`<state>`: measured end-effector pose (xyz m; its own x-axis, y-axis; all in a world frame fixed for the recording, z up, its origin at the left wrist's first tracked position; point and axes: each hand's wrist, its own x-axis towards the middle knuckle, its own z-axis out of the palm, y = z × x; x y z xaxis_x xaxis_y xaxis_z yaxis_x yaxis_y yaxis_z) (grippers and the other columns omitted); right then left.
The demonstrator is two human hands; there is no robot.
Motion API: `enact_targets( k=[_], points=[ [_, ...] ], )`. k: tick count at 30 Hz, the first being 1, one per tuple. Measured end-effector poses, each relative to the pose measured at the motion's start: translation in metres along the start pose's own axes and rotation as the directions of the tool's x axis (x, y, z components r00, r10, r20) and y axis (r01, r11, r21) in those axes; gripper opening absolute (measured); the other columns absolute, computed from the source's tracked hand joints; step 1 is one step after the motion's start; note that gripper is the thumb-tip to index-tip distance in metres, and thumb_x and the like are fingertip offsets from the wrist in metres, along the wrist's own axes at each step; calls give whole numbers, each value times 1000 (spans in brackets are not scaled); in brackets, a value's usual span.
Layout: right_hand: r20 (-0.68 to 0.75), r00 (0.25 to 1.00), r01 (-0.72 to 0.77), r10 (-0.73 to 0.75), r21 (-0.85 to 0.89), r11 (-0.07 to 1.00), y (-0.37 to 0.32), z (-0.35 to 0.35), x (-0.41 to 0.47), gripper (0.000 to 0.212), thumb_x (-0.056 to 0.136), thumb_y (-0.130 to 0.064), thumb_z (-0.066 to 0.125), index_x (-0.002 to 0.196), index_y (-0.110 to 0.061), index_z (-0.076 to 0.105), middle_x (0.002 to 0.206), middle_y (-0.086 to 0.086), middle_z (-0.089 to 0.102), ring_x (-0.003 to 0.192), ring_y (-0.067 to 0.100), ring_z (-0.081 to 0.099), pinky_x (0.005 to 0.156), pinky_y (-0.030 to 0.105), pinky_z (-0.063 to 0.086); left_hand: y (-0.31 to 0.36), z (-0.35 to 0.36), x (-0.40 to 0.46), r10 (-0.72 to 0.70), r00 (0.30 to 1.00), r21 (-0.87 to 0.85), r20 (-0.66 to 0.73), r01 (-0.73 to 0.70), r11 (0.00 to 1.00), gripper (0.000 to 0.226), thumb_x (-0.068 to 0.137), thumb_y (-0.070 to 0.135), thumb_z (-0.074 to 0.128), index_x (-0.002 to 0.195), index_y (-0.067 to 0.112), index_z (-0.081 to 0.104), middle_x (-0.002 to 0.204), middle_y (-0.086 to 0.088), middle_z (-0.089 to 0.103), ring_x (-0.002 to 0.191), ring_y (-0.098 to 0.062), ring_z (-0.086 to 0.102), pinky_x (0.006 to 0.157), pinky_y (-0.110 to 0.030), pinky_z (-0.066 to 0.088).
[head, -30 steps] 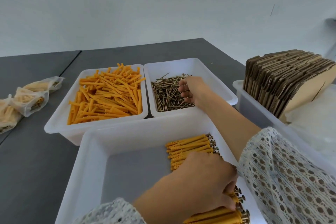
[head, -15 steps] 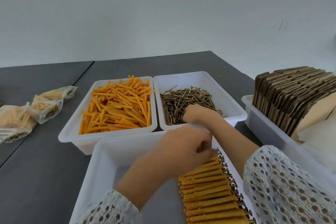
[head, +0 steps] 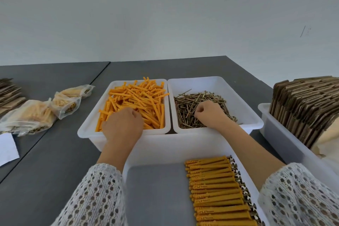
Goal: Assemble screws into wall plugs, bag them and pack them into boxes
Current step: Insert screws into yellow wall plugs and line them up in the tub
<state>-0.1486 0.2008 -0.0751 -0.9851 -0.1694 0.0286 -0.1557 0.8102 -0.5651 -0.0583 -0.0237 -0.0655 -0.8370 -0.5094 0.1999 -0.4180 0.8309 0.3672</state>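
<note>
Here, both hands are down in the two far bins. Left hand (head: 122, 124) lies knuckles-up on the orange plugs (head: 139, 101) at the near end of the plug bin (head: 88, 130); fingers curled under, tips hidden among the plugs, so I cannot tell whether it grips one. Right hand (head: 208, 113) sits in the screw bin (head: 245, 113), on top of the screws (head: 190, 102), fingers folded in with thumb against them; anything pinched there is too small to make out.

The two bins stand side by side, walls touching, on a dark grey table (head: 55, 161).

Nearer the person, a larger white tray (head: 176, 145) holds a neat row of assembled plugs (head: 216, 189) along its right side, screw heads pointing right; the left part of its floor is bare.

Left of the bins: three filled clear bags (head: 42, 112) lying on the table, close together. Behind them, at the left edge, a stack of flat cardboard (head: 9, 91). A white sheet (head: 7, 147) lies near the front left edge.

Right: another white bin (head: 278, 139) packed with folded cardboard boxes (head: 302, 104) standing on edge, leaning.

Both forearms wear white open-knit sleeves (head: 95, 194).
</note>
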Motion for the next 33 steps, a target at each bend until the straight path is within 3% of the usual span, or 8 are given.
enact_targets(
  k=[6, 10, 13, 16, 18, 22, 29, 33],
  points=[
    [-276, 947, -119, 161, 164, 979, -3, -7, -2, 21, 93, -17, 57, 78, -28, 66, 78, -6, 71, 88, 17, 64, 101, 49, 40, 6, 11, -1, 201, 979, -59, 43, -198, 978, 47, 103, 45, 31, 71, 25, 57, 68, 8, 58, 66, -13, 52, 88, -42, 45],
    [-416, 902, 64, 118, 399, 915, -8, -11, -8, 10, 94, -12, 54, 94, -19, 62, 81, 2, 71, 81, 24, 67, 79, 41, 54, 6, 14, 0, 321, 943, -194, 84, -301, 934, 19, 94, 50, 56, 87, 36, 64, 76, 15, 60, 72, -4, 54, 59, -26, 42],
    [-440, 894, 167, 87, 506, 846, -16, -12, -15, 14, 92, -5, 49, 98, -16, 56, 75, 7, 70, 71, 30, 65, 66, 39, 54, 7, 15, 2, 355, 934, -269, 48, -330, 905, 6, 88, 37, 70, 83, 35, 66, 77, 15, 61, 71, -3, 54, 59, -23, 41],
    [-453, 890, 255, 44, 576, 777, -24, -13, -19, 15, 94, -3, 47, 95, -15, 56, 68, 5, 66, 57, 9, 57, 54, 18, 47, 10, 16, 3, 370, 928, -341, -43, -361, 868, 7, 88, 31, 72, 84, 32, 66, 76, 16, 61, 69, -3, 55, 61, -19, 43],
    [-472, 882, 306, 19, 602, 737, -29, -15, -21, 15, 95, -4, 48, 90, -14, 57, 65, 2, 65, 57, 2, 57, 59, 12, 47, 12, 18, 4, 383, 919, -348, -91, -390, 853, 5, 90, 30, 71, 92, 31, 67, 79, 19, 60, 70, 0, 55, 61, -15, 39],
    [-468, 883, 364, -43, 623, 693, -35, -17, -26, 15, 98, -11, 52, 86, -15, 61, 68, 2, 68, 69, 11, 64, 77, 27, 54, 14, 22, 5, 414, 901, -350, -132, -433, 831, 22, 93, 26, 68, 114, 25, 71, 92, 15, 59, 75, 3, 53, 66, -9, 35],
    [-479, 856, 450, -194, 507, 735, -47, -8, -34, 19, 100, -13, 50, 87, -13, 63, 66, -1, 66, 69, 14, 64, 73, 25, 52, 20, 22, 1, 458, 881, -321, -115, -469, 822, 21, 94, 32, 65, 112, 24, 73, 93, 7, 61, 78, -5, 55, 70, -25, 47],
    [-465, 838, 497, -285, 435, 751, -52, -2, -38, 17, 100, -12, 51, 89, -10, 64, 67, -1, 66, 68, 24, 63, 74, 41, 53, 21, 21, 1, 466, 879, -303, -101, -473, 827, 19, 93, 32, 66, 107, 22, 74, 91, 4, 59, 77, -10, 55, 71, -31, 49]
  ],
)
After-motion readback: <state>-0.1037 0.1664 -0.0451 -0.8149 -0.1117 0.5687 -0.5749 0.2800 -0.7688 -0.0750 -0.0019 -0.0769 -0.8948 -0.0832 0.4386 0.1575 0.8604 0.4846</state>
